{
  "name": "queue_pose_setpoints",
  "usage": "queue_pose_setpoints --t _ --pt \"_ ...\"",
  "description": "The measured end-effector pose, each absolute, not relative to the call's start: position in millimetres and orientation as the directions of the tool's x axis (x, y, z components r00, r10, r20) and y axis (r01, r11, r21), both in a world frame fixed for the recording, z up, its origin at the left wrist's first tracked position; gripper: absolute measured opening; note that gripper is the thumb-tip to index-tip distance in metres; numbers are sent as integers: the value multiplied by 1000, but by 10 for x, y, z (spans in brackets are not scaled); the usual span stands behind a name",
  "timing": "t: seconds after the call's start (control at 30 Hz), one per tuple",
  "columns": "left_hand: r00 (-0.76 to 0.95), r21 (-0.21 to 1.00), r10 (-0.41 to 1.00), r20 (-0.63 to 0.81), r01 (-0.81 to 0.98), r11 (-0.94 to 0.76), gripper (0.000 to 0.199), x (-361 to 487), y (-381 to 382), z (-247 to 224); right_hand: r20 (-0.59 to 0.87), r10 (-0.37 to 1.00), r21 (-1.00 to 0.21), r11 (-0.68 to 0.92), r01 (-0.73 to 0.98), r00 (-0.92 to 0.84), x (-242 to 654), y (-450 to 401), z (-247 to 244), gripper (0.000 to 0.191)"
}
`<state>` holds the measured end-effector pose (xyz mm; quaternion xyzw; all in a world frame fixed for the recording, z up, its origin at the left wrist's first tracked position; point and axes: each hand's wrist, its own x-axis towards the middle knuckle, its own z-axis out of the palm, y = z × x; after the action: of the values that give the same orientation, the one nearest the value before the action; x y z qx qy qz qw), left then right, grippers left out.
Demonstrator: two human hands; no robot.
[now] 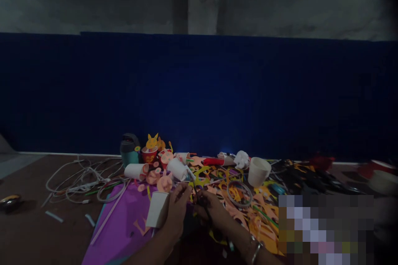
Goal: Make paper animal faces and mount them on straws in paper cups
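In the middle foreground, my left hand (178, 205) is closed, its fingertips pinched together close to the other hand. What it grips, if anything, is too dark and small to make out. Dark scissors (195, 193) are in my right hand (213, 209), blades pointing up and away. A white paper cup (157, 210) stands beside my left wrist, partly behind the forearm. Just beyond my fingertips another white paper cup (177, 169) lies on its side. Pink animal-face cutouts (164, 182) lie to the left of it.
Purple sheets (124, 215) lie at left under a straw. Colourful paper scraps (261, 215) cover the right side, with a tape ring (239, 193) and a cream cup (259, 172). Tangled white cables (77, 182) lie left. A teal container (129, 151) stands before the blue partition (199, 91).
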<state>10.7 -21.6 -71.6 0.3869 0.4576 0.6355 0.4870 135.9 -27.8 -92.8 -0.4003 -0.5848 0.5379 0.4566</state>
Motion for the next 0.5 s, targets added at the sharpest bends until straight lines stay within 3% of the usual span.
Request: queue_pose_setpoints --t 0.13,0.5 --pt "-156 961 982 108 -236 -143 23 94 -196 -755 40 969 -999 40 -4 -243 1345 -308 -873 29" --pt "-229 954 968 103 -252 -161 20 85 -209 -726 28 966 -999 36 25 -258 1376 -308 -850 29"
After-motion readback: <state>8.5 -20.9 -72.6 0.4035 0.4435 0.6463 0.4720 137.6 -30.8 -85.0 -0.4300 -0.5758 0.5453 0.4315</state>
